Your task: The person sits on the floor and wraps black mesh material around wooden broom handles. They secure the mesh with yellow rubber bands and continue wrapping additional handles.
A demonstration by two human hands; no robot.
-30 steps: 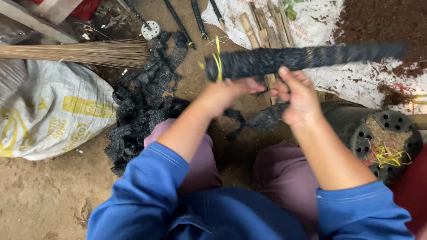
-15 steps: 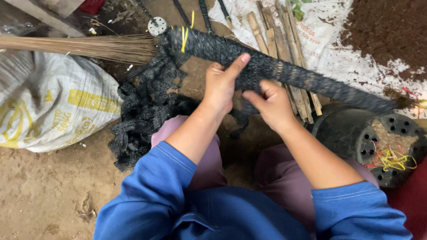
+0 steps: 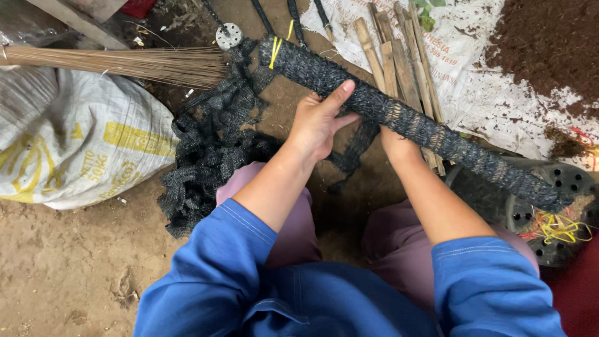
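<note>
A long pole wrapped in black netting [image 3: 412, 125] is held slantwise above the lap. It is gripped from above by the left hand [image 3: 318, 125], thumb along the wrap; the right hand [image 3: 396, 145] is closed around it from beneath, fingers hidden. The netting strip [image 3: 355, 150] hanging under the pole is best kept taut and overlapped evenly. Beyond the pole, the bamboo stakes [image 3: 399, 56] crowd; its lower end overhangs the black plastic pot [image 3: 555, 187].

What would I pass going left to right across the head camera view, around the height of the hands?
White woven sack → heap of black netting → left hand → right hand → black perforated pot.
</note>
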